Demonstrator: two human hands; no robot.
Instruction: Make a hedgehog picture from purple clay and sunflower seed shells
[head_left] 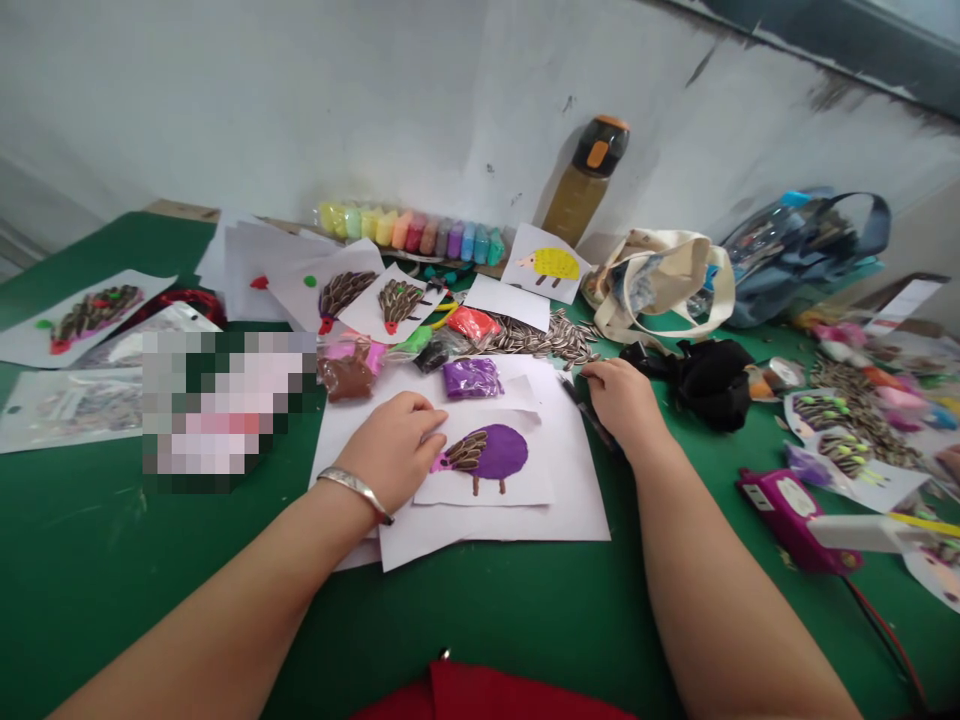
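Hedgehog card (536, 484), purple body part-covered with seeds: lying at centre of frame on loose white paper (577, 510), which could be slipping if our left hand (397, 450) is pushing sideways; we are resting its fingers, loosely bent and released, at the card's left edge, where pressing too hard could be dislodging seeds or denting clay. Right hand (622, 400), right of centre: we are reaching to the near edge of the seed pile (559, 338), fingers curled together; we cannot tell whether they are grasping a seed; a careless drag could be scattering seeds or knocking the dark pen (589, 410) beside the wrist. Counting, we are listing: one purple-bodied card; one purple clay packet (473, 378), just above it; one yellow hedgehog card (555, 264), upper centre; three seed-covered hedgehogs, upper left; one orange-lidded bottle (585, 180), top; clay packets in a row, about a dozen; seeds, too many for counting.
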